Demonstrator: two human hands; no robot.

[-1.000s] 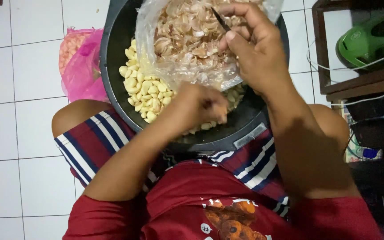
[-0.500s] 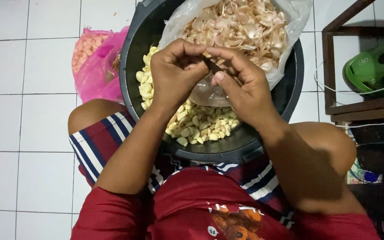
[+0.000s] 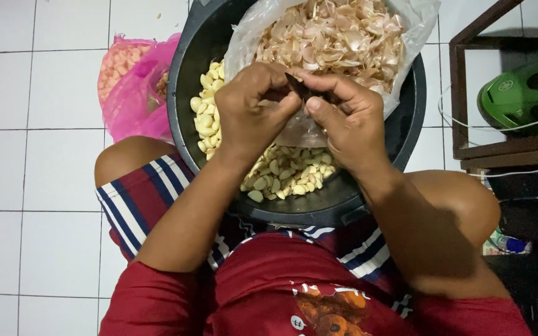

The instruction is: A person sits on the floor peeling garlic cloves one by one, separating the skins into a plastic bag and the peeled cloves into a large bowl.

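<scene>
Dark steel showed where our right hand [image 3: 350, 124] pinched a small knife [image 3: 301, 88] against a garlic clove hidden in our closed left hand [image 3: 250, 115]. Below lay many smooth, pale peeled cloves [image 3: 281, 174] in the round black basin [image 3: 406, 130]; papery skins [image 3: 331, 37] filled a clear plastic bag. Unpeeled garlic remained in the pink bag [image 3: 129, 81] on the tiled floor.
</scene>
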